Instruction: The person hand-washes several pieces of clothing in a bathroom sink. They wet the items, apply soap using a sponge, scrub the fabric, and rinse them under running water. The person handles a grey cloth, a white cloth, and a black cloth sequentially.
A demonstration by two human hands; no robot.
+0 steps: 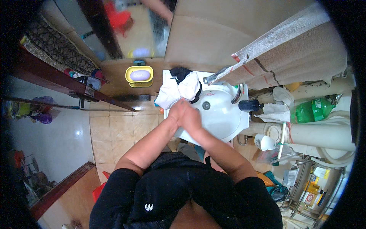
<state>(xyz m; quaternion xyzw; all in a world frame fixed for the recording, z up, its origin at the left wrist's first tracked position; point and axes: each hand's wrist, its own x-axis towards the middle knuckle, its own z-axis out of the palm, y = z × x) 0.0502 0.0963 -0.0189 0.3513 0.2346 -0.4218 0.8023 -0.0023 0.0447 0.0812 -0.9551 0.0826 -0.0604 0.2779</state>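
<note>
My left hand and my right hand press together over the left front part of a white ceramic washbasin. Right at their fingertips lies a bunched white cloth with black parts, spread over the basin's left side and rim. Whether either hand grips the cloth is hidden by the overlapping fingers. The basin's drain shows to the right of the hands. A chrome faucet stands at the basin's right side.
A lilac soap bar rests in a yellow soap dish left of the basin. A dark bottle stands at the right rim. One towel hangs close over the back right. The door edge reaches in from the left; a green bottle lies far right.
</note>
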